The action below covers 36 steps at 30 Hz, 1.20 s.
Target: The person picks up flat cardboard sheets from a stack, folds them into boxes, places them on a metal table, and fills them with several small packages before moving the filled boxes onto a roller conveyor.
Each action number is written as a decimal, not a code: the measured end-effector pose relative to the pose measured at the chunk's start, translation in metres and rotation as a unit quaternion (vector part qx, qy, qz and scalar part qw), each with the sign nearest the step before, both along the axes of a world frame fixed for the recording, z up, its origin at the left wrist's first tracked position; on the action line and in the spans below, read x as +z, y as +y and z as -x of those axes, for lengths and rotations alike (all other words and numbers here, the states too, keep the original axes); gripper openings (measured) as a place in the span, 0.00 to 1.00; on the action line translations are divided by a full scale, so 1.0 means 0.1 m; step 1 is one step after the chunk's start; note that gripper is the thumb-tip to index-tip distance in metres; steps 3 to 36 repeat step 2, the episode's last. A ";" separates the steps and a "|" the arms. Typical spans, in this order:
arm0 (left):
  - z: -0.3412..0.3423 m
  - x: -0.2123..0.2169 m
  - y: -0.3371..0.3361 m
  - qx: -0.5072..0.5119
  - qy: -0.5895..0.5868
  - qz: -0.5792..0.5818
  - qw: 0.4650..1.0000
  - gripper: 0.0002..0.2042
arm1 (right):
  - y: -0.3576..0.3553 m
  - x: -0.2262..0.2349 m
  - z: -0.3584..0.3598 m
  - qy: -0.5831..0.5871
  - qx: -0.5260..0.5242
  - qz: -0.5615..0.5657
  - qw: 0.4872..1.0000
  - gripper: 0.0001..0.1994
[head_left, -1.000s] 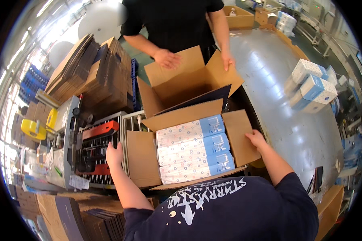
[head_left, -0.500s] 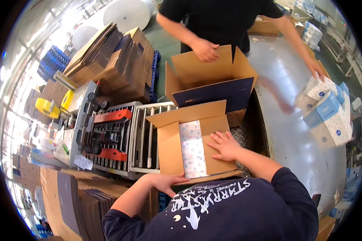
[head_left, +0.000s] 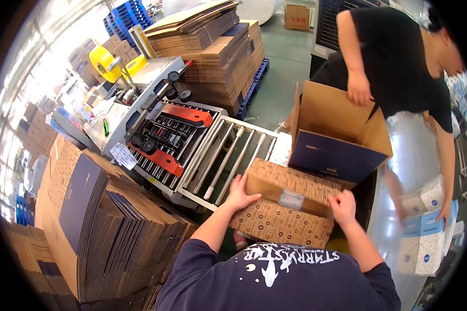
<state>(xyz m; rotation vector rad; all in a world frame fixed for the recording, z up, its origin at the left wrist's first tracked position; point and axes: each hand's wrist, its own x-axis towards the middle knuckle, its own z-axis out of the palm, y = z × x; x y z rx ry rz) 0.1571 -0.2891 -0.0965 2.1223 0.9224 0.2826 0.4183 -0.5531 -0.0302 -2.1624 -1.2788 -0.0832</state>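
Observation:
A brown cardboard carton [head_left: 283, 223] lies in front of me, its two patterned outer flaps folded inward and tilted. Through the gap between them show plain inner flaps and a bit of the white patterned packs [head_left: 291, 199]. My left hand [head_left: 238, 196] rests on the carton's left end, thumb and fingers spread over the flaps. At the right end, my right hand [head_left: 343, 207] is closed on the edge of a flap; its fingertips are partly hidden. Just beyond stands an open carton [head_left: 337, 150] with a dark blue side, a co-worker's hand [head_left: 359, 89] at its rim.
Left of the carton runs a roller conveyor [head_left: 233, 160] into a taping machine with red guides [head_left: 187, 114]. Stacks of flattened cartons [head_left: 124, 233] stand at the near left and far back. On the metal table [head_left: 410, 145] at right, the co-worker's other hand touches blue-and-white packs [head_left: 425, 228].
The carton's outer flaps have been folded in over the white packs. My right hand has gone from lying flat to closed at the right end. The co-worker leans further right.

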 end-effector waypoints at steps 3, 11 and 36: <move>-0.13 -0.34 0.23 -0.070 -0.174 0.180 0.966 0.42 | 0.07 -0.36 0.00 -0.021 -0.006 -0.007 1.000 0.13; -0.13 -0.34 0.23 -0.070 -0.174 0.180 0.966 0.42 | 0.07 -0.36 0.00 -0.021 -0.006 -0.007 1.000 0.13; -0.13 -0.34 0.23 -0.070 -0.174 0.180 0.966 0.42 | 0.07 -0.36 0.00 -0.021 -0.006 -0.007 1.000 0.13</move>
